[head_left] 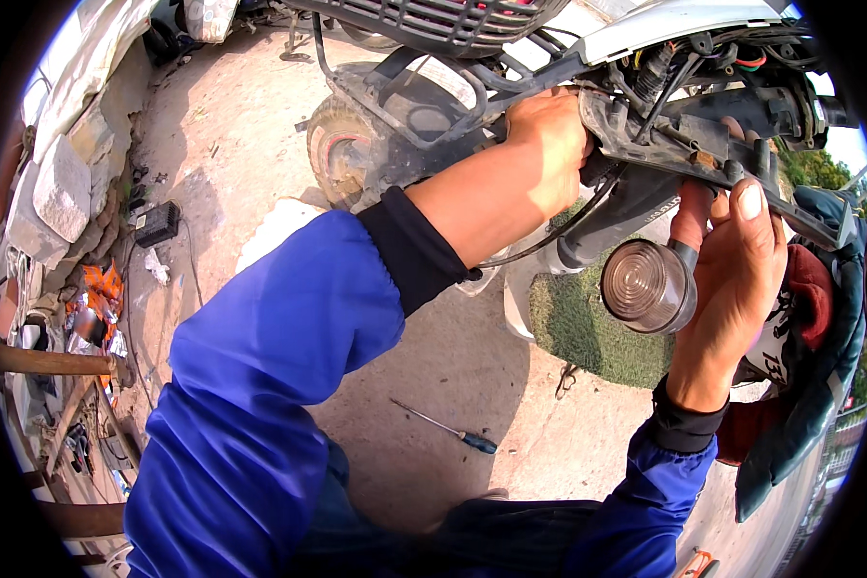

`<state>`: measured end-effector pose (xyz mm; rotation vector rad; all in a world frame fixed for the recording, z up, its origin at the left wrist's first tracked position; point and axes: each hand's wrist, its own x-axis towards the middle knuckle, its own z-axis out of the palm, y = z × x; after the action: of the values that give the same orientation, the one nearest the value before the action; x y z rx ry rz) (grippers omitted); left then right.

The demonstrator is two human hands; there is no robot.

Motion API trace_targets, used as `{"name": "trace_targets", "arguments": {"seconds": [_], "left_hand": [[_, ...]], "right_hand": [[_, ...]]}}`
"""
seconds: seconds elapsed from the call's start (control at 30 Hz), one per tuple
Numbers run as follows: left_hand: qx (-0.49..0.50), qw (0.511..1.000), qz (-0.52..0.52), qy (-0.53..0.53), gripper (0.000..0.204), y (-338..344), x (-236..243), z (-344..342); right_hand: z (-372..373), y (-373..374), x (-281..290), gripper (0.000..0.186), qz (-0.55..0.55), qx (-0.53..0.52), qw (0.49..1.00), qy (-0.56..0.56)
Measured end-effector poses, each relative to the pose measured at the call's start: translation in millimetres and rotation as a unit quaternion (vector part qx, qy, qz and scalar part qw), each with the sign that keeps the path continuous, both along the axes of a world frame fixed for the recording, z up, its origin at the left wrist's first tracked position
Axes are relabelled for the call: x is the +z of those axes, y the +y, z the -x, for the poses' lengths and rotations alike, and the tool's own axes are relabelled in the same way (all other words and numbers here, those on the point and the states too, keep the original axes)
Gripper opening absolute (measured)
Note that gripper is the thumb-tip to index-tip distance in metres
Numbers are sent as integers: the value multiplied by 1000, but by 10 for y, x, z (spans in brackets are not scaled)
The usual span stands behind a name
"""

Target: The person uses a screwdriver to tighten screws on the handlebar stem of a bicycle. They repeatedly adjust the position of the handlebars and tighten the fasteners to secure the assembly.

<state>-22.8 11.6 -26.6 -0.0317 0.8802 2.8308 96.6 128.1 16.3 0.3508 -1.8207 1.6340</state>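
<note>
A round lamp (645, 287) with a translucent lens moulded in concentric rings was seen beneath the scooter's dark, angular bracket (636, 146), its stubby stalk just beside the right hand (727, 279). The right fingers were partly spread and bent upward about the bracket's edge, with the thumb set apart; whether lamp or bracket was firmly gripped could not be told. The left hand (546, 144) was pressed in at the bracket's other end; its fingers were bent and largely hidden, so their opening and any hold could not be judged. A thin, flexible black cable (588, 223) was curved below it. Ribbed and smooth wires (653, 72) were exposed above the bracket. Farther out, a slatted plastic basket (443, 24) and a dusty rubber-tyred wheel (342, 149) were shown. A turf-like green mat (588, 328) was framed by pale bodywork, and a slender screwdriver (453, 431) was seen lying on the rough, sunlit concrete (405, 472).
</note>
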Motion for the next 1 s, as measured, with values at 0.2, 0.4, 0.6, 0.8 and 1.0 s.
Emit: {"name": "trace_targets", "arguments": {"seconds": [0.2, 0.4, 0.6, 0.8, 1.0], "left_hand": [[-10, 997, 75, -7, 2, -34, -32, 74], [-55, 979, 140, 139, 25, -281, -275, -8], [57, 863, 401, 302, 34, -693, -321, -481], [313, 487, 507, 638, 49, -1153, 108, -536], [299, 508, 491, 641, 60, -997, 412, -303]], "right_hand": [[20, -75, -15, 62, -19, -22, 999, 20], [127, -118, -27, 58, -11, -11, 998, 61], [225, -254, -81, 55, 20, 5, 996, 86], [384, -434, -24, 55, 82, 39, 985, 146], [611, -380, -65, 76, 100, -2, 985, 143]]}}
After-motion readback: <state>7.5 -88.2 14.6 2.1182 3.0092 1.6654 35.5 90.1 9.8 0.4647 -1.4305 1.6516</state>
